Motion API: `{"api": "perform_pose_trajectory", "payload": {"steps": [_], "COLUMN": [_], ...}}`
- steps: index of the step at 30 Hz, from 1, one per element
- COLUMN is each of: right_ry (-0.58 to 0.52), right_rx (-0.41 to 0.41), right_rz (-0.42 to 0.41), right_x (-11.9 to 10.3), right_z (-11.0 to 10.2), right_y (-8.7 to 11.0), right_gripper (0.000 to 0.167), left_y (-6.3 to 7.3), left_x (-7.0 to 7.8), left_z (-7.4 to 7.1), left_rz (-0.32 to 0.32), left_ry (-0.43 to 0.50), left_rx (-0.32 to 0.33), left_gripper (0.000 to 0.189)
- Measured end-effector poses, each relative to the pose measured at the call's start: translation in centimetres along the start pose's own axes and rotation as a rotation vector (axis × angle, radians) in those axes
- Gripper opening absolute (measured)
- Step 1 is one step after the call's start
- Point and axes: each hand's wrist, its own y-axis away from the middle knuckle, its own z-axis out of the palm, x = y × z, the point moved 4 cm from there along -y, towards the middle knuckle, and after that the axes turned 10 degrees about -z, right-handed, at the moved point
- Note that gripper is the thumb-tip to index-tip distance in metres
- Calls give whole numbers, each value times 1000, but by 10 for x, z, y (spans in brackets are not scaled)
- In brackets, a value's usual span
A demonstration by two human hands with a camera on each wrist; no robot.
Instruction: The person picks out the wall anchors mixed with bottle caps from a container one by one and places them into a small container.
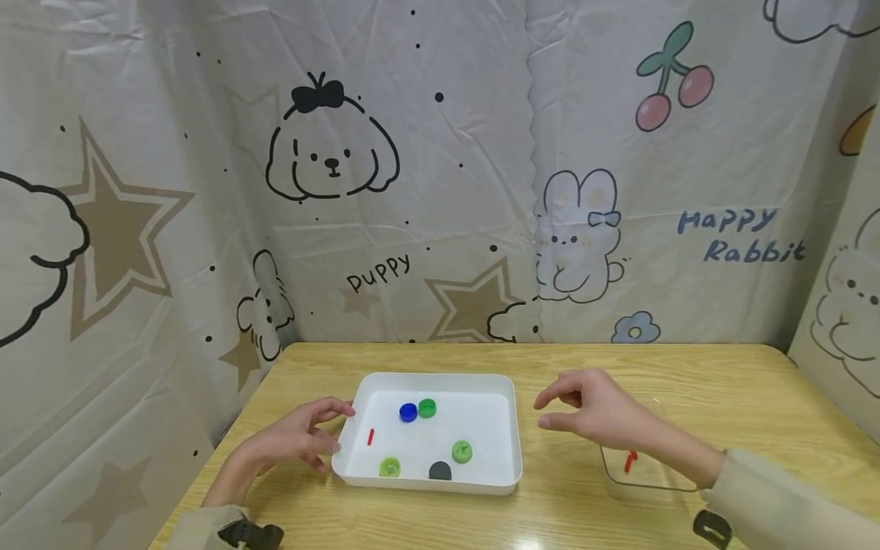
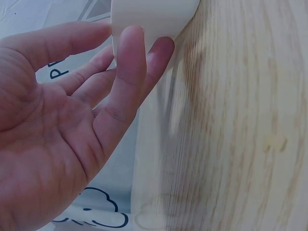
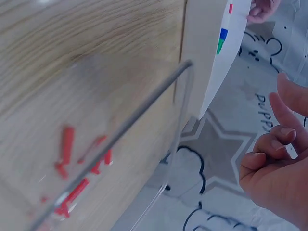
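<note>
At the left end of a white tray [image 1: 481, 486], my left hand [image 1: 292, 439] touches the rim and end wall with its fingertips. The left wrist view shows its loosely bent fingers against the tray's white wall [image 2: 163, 14]. My right hand [image 1: 594, 409] hovers right of the tray with a gap between thumb and index finger; nothing is between them. In the tray lie a blue cap [image 1: 409, 412], a green cap [image 1: 427, 408], two lighter green caps [image 1: 462, 451] [image 1: 389, 467], a dark grey rounded piece [image 1: 440, 471] and a red stick [image 1: 370, 437].
A clear box [image 1: 649, 486], partly hidden by my right forearm, stands right of the tray. Several red sticks [image 3: 67, 144] lie in it. The wooden table [image 1: 412, 527] ends at a printed curtain [image 1: 440, 191] behind and beside it.
</note>
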Motion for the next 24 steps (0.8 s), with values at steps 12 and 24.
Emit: {"api": "perform_pose_trajectory", "payload": {"steps": [12,24], "right_ry": [-25,-9], "right_rx": [-84,-192], "right_rz": [-52,-55], "right_x": [-17,-20], "right_z": [39,86], "right_y": [-44,-88], "right_gripper": [10,15], "left_y": [1,-1], "left_x": [0,1], "left_z": [1,0], "left_rz": [-12,-17], "left_ry": [2,-4], "left_rx": [-1,2], "left_gripper": [56,55]}}
